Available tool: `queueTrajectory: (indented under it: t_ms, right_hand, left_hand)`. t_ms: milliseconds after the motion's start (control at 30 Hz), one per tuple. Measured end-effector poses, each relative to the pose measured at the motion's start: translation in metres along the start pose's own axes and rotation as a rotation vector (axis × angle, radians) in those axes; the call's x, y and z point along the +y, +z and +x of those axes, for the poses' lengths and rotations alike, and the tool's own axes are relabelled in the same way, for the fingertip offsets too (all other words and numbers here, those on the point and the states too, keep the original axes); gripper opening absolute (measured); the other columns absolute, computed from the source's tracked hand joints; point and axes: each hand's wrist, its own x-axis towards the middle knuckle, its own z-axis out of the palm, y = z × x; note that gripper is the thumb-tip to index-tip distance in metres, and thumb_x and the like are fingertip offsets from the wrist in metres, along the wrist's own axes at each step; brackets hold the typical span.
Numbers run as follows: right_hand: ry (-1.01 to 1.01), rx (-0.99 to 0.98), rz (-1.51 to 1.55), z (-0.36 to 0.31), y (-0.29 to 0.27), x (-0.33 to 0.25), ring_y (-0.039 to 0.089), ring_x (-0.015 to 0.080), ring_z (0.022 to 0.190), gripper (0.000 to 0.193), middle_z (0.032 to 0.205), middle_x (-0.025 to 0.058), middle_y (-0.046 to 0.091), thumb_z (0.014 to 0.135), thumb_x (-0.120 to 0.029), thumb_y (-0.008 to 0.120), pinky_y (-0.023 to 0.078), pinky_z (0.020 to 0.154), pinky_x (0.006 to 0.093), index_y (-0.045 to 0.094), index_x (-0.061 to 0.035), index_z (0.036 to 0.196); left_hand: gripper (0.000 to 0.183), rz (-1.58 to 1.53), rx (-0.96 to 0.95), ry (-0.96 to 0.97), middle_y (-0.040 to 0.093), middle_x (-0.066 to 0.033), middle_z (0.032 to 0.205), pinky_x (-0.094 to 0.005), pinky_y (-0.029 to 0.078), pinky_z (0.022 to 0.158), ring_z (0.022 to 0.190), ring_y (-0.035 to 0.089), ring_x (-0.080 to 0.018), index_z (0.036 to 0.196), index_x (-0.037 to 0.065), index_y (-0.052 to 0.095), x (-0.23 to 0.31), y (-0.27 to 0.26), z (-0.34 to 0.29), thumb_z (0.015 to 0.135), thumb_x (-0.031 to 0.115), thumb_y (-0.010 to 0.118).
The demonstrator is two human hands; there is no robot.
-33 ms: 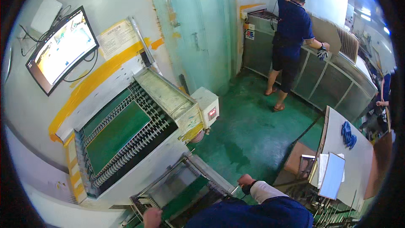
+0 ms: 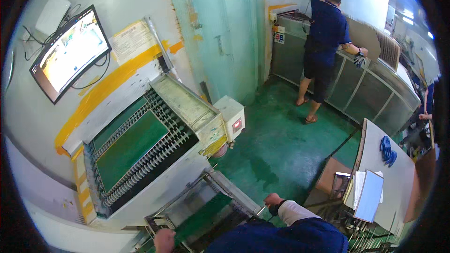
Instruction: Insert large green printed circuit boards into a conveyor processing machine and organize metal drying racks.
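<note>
"Roller rack [image 2: 236, 193] first, in the head view: where is it?"

"Low in front of the wearer, between the left grip [image 2: 164, 240] and the right grip [image 2: 273, 200]. Its near left corner is by the left grip and its right end just beside the right grip. A green strip [image 2: 201, 218] shows inside it."

"Are the hands holding anything?"

"I can't tell. The left grip looks bunched, but the lower edge cuts it off and its fingers don't read clearly. The right grip has curled fingers, and I can't say whether they touch the rack's end or hold something. A dark band and a pale sleeve [image 2: 295, 213] follow behind it."

"What stands beyond the left grip?"

"A bigger roller machine [image 2: 183, 103], ahead of it and a little leftward, with a dark green panel [image 2: 133, 152] lying across its rollers. At that machine's right end is a white control box [image 2: 229, 112]. Farther off, past the machine, a lit screen [image 2: 72, 54] hangs on the wall."

"And around the right grip?"

"Well to its right, a grey-topped desk [image 2: 372, 147] carries blue gloves [image 2: 387, 151] and a pale blue sheet [image 2: 369, 197] over white papers. Well beyond it, across the green floor [image 2: 267, 126], a co-worker [image 2: 326, 33] in a dark shirt and shorts stands, back turned, at a metal-panelled unit [image 2: 347, 84], with one gloved hand [image 2: 359, 60] near a brownish board [image 2: 363, 35]."
</note>
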Motion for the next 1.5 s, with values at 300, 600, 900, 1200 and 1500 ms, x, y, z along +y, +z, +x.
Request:
queueTrajectory:
  t_ms: [300,600,900,1200,1500]
  right_hand:
    - [-0.194,-0.143,-0.396,0.017,-0.028,-0.006,0.064,0.0295,0.076,0.019,0.078,0.0081,0.065,0.074,-0.031,0.060,0.051,0.062,0.0415,0.064,-0.0154,0.083]
    - [0.108,-0.187,0.064,0.021,-0.036,-0.010,0.065,0.0256,0.074,0.020,0.076,0.0060,0.067,0.078,-0.032,0.056,0.051,0.063,0.0389,0.067,-0.0147,0.078]
    - [0.103,-0.071,0.194,0.041,0.021,0.058,0.065,0.0249,0.076,0.021,0.080,0.0059,0.067,0.078,-0.035,0.056,0.051,0.061,0.0385,0.067,-0.0165,0.078]
    - [0.261,-0.061,0.325,0.019,0.011,0.048,0.065,0.0256,0.072,0.024,0.077,0.0076,0.066,0.077,-0.037,0.059,0.051,0.061,0.0393,0.065,-0.0129,0.077]
    - [-0.124,-0.307,-0.171,0.008,-0.039,-0.001,0.063,0.0316,0.071,0.027,0.076,0.0086,0.065,0.069,-0.042,0.064,0.048,0.053,0.0437,0.065,-0.0160,0.077]
  left_hand:
    - [0.006,-1.293,0.839,-0.378,0.043,0.0014,0.065,-0.0234,0.033,0.049,0.059,0.040,-0.0090,0.088,0.006,0.055,-0.009,-0.083,-0.010,0.086,0.011,0.055]
    - [0.017,-1.614,0.627,-0.295,0.060,-0.0060,0.088,-0.0385,0.047,0.075,0.076,0.055,-0.0246,0.101,0.008,0.053,-0.010,0.020,0.029,0.089,0.020,0.055]
    - [0.008,-2.135,0.496,-0.532,0.054,-0.0060,0.079,-0.0312,0.047,0.064,0.074,0.053,-0.0211,0.088,0.007,0.053,0.007,0.023,0.086,0.087,0.013,0.059]
    - [0.009,-2.194,0.443,-0.426,0.057,-0.0075,0.080,-0.0323,0.049,0.066,0.077,0.058,-0.0215,0.088,0.007,0.055,-0.005,0.019,0.127,0.087,0.015,0.059]
    - [0.010,-2.175,0.424,-0.409,0.058,-0.0087,0.086,-0.0332,0.051,0.070,0.081,0.059,-0.0222,0.086,0.006,0.055,-0.004,-0.001,0.136,0.086,0.014,0.061]
